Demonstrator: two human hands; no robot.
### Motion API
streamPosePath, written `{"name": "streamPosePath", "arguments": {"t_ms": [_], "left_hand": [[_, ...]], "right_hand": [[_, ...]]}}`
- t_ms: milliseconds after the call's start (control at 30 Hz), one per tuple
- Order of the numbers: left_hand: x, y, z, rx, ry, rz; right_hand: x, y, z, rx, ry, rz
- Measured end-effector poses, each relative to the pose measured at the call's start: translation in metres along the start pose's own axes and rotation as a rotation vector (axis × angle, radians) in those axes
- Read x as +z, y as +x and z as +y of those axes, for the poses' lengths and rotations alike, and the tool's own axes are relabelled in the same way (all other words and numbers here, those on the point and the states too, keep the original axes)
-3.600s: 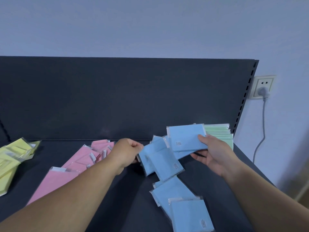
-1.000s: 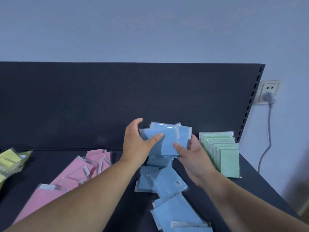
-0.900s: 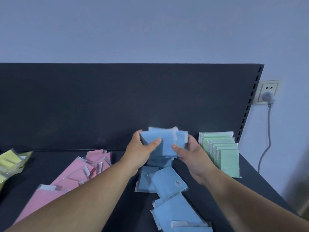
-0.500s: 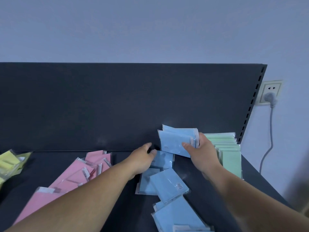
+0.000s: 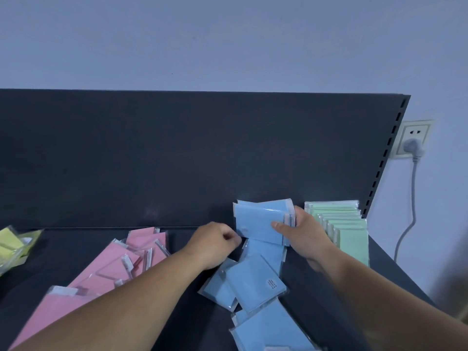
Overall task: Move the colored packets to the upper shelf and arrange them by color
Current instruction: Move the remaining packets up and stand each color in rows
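Note:
My right hand (image 5: pixel 304 236) grips a small stack of blue packets (image 5: pixel 258 221), held upright against the dark back panel (image 5: pixel 177 160). Just left of it, my left hand (image 5: pixel 215 243) has its fingers curled and pinches the left edge of a blue packet (image 5: pixel 266 252) lying under that stack. More loose blue packets (image 5: pixel 253 282) lie scattered toward me on the dark shelf (image 5: pixel 63 249). A neat row of green packets (image 5: pixel 349 234) stands at the far right. Pink packets (image 5: pixel 119 264) lie in a loose pile at the left, and yellow packets (image 5: pixel 10 241) sit at the far left edge.
The shelf ends at the right just past the green row. Beyond it, a wall socket (image 5: pixel 412 140) holds a plug with a cable hanging down. Bare shelf surface shows between the pink and blue packets.
My right hand carried the blue stack right and set it against the back panel. My left hand let go of the stack, dropped to the shelf and curled onto a lying blue packet.

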State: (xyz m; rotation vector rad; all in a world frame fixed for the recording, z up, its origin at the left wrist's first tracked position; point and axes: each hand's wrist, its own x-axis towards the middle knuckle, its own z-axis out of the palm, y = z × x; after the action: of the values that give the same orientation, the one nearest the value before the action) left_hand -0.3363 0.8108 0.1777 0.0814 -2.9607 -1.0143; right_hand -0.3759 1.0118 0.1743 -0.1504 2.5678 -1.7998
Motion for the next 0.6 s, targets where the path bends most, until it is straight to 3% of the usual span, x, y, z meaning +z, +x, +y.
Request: {"name": "streamPosePath", "arguments": {"t_ms": [100, 300, 433, 600], "left_hand": [[-0.002, 0.005, -0.006, -0.088, -0.079, 0.173], [-0.001, 0.011, -0.002, -0.074, -0.274, 0.121], [-0.001, 0.015, 0.000, -0.083, -0.260, 0.186], [0.008, 0.017, -0.002, -0.109, -0.182, 0.168]], "right_hand": [[0.002, 0.002, 0.001, 0.038, 0.095, -0.095], [0.012, 0.009, -0.003, 0.010, 0.187, -0.283], [0.017, 0.015, -0.006, -0.055, 0.047, -0.164], [0.020, 0.017, 0.003, 0.000, -0.167, -0.022]]}}
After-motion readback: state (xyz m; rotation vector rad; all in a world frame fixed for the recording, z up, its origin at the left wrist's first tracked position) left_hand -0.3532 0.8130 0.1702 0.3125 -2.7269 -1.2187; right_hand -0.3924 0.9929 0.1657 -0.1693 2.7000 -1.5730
